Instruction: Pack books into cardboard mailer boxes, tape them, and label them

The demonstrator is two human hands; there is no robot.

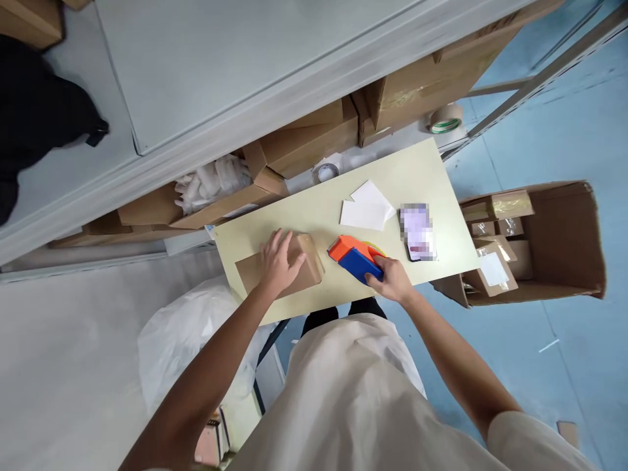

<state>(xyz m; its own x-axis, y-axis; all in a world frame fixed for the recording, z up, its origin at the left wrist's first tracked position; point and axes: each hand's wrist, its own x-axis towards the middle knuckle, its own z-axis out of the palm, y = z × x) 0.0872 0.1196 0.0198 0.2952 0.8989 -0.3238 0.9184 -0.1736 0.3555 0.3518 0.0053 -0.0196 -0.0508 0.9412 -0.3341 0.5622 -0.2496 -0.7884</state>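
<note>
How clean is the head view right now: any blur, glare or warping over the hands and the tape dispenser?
Head view: even light, soft shadows, no glare on the table. Left hand on the small box and right hand on the tape dispenser are reasonably sharp. Wide-angle tilt bends the shelf edges. The item beside the white sheets is pixelated.

pale yellow table (422, 171) on blue floor (579, 131), grey shelving (245, 78) stacked with cardboard boxes (304, 140).

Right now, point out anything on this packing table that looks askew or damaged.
Nothing looks damaged. The left hand rests flat on a small cardboard box, and the right hand grips the orange-and-blue tape dispenser. The white sheets overlap loosely on the table, slightly askew.
</note>
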